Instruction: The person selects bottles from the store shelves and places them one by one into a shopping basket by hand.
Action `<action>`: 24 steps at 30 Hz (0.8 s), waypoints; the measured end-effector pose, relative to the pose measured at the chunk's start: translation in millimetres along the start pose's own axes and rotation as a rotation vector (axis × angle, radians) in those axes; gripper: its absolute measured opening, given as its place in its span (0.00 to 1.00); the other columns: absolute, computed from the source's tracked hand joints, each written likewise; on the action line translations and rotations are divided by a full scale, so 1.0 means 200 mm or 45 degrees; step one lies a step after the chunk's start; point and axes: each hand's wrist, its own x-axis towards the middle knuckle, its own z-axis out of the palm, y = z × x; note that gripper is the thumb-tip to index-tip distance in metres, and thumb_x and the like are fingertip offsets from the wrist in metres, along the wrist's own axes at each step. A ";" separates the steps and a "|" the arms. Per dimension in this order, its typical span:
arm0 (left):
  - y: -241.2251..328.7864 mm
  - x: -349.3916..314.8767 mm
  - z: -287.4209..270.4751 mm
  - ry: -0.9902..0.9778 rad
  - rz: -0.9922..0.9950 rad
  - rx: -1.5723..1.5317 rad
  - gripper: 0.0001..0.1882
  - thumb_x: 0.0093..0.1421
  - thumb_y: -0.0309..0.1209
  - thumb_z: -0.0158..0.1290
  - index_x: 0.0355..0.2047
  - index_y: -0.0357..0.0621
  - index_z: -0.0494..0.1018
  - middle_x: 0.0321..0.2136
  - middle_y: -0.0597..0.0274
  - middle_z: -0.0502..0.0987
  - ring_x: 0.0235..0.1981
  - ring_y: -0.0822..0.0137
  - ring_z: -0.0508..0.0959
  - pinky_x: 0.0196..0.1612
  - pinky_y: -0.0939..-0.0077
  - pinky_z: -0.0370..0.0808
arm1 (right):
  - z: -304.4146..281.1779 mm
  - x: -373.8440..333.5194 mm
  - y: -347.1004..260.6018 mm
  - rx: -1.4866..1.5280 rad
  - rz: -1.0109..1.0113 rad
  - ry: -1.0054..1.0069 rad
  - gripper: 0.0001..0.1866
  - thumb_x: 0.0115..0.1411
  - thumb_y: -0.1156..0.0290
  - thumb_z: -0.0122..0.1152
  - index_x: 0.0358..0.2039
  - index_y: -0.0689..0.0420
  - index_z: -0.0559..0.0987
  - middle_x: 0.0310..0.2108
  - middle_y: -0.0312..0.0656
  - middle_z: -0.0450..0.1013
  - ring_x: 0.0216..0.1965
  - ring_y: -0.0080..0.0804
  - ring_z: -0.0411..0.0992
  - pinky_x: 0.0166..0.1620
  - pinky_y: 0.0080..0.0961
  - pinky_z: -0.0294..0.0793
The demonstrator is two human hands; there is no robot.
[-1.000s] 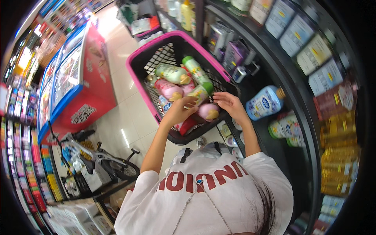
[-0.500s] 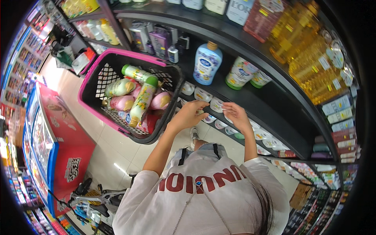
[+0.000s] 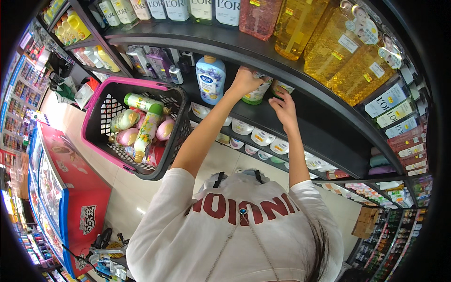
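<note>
My left hand (image 3: 245,81) reaches onto the dark shelf. Its fingers are closed around the upper part of a white bottle with a green base (image 3: 254,97), whose top is hidden by the hand. Just right of it, my right hand (image 3: 285,109) is open with fingers loosely bent, in front of a second similar bottle (image 3: 285,86) partly hidden behind the fingertips; whether they touch it I cannot tell. A blue pump-type bottle with a tan cap (image 3: 211,80) stands upright to the left of my left hand.
A black basket with a pink rim (image 3: 88,113) holds several bottles, left of my arm. Overhead, a shelf edge (image 3: 188,41) carries boxes and large amber bottles (image 3: 329,56). White tubs (image 3: 261,137) line a lower shelf. A red chest freezer (image 3: 89,188) stands at the left.
Both hands have moved forward from above the shelf's front edge to the bottles. My left hand has closed on the nearer green-based bottle. The view has shifted, bringing the shelves lower.
</note>
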 end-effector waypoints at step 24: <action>0.15 -0.27 -0.06 0.128 -0.018 -0.029 0.21 0.39 0.26 0.65 0.36 0.39 0.73 0.31 0.53 0.79 0.36 0.63 0.79 0.38 0.74 0.73 | 0.08 0.19 0.09 -0.285 -0.564 -0.175 0.45 0.32 0.69 0.75 0.53 0.59 0.64 0.45 0.48 0.71 0.47 0.41 0.70 0.49 0.31 0.69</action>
